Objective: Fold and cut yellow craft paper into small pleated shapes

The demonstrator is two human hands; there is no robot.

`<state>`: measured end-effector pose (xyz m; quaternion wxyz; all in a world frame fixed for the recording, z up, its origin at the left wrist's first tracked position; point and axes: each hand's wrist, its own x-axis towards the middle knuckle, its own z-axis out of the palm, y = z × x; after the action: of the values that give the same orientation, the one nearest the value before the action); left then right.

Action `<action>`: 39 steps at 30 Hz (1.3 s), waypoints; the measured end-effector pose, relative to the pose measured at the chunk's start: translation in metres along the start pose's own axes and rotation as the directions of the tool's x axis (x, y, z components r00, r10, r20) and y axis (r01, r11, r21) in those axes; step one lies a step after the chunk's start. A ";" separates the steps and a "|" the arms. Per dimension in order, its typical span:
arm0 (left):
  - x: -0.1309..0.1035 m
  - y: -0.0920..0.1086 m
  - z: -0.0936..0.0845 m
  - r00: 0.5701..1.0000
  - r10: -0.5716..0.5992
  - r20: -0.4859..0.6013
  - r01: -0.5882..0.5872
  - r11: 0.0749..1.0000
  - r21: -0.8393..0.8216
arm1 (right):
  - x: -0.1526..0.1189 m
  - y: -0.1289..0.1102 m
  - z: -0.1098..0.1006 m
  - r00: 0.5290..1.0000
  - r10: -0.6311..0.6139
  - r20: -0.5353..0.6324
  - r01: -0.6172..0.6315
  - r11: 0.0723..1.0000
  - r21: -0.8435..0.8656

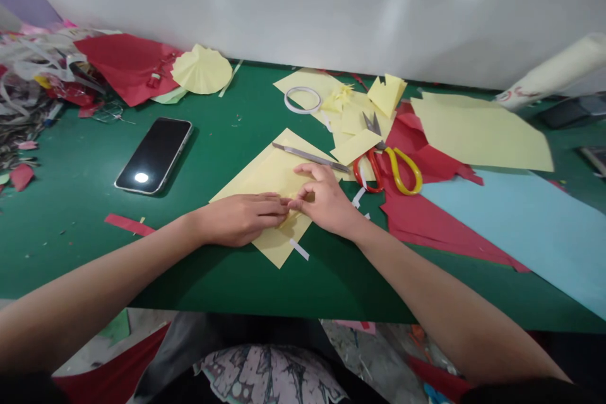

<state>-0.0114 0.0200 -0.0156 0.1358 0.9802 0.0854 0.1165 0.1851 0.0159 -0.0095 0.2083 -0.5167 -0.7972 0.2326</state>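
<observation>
A yellow paper sheet lies on the green table, turned like a diamond. My left hand lies flat on it, fingers pointing right and pressing the paper down. My right hand rests beside it, thumb and fingertips pinching the paper's fold where the two hands meet. A metal ruler lies across the sheet's upper edge just beyond my right hand. Red and yellow scissors lie to the right of that hand.
A black phone lies to the left. A tape ring, yellow cut pieces, red paper, a blue sheet and a large yellow sheet fill the right. A yellow paper fan, red paper and scraps crowd the back left.
</observation>
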 end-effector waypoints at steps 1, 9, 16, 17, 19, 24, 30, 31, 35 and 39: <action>0.000 0.001 0.000 1.000 0.001 0.010 -0.002 1.000 0.020 | 0.000 0.000 0.000 1.000 -0.002 -0.007 0.002 1.000 0.000; -0.003 0.003 -0.001 1.000 0.003 0.029 -0.004 0.998 0.057 | -0.002 0.002 0.002 0.999 -0.022 -0.031 0.022 1.000 -0.006; -0.003 0.002 -0.003 0.999 0.006 0.049 -0.006 1.000 -0.013 | -0.002 0.003 0.005 0.998 -0.030 -0.049 0.029 0.999 -0.014; -0.003 0.002 -0.004 0.999 0.003 0.049 -0.002 1.000 -0.020 | -0.002 0.003 0.006 0.998 -0.029 -0.055 0.028 0.999 -0.018; -0.003 0.002 -0.004 0.999 -0.004 0.045 0.005 0.999 -0.032 | -0.002 0.002 0.007 0.997 -0.033 -0.066 0.031 0.999 -0.026; -0.003 0.003 -0.005 0.999 -0.023 0.049 0.023 1.000 0.012 | -0.003 0.002 0.009 0.995 -0.045 -0.086 0.042 0.998 -0.038; -0.004 0.003 -0.006 1.000 0.003 0.012 -0.003 1.000 0.027 | -0.003 0.002 0.010 0.993 -0.056 -0.108 0.052 0.998 -0.041; -0.004 0.002 -0.006 1.000 0.005 0.006 -0.005 1.000 0.014 | -0.003 0.003 0.010 0.992 -0.059 -0.111 0.054 0.998 -0.042; -0.005 0.002 -0.007 1.000 0.002 -0.017 -0.003 0.999 -0.039 | -0.003 0.003 0.010 0.992 -0.064 -0.107 0.059 0.997 -0.044; -0.007 0.002 -0.008 0.999 0.005 -0.034 -0.008 0.997 -0.081 | -0.002 0.002 0.010 0.993 -0.049 -0.108 0.045 0.998 -0.043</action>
<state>-0.0198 0.0184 -0.0087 0.1735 0.9720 0.0797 0.1367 0.1815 0.0130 -0.0193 0.2464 -0.5139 -0.8011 0.1828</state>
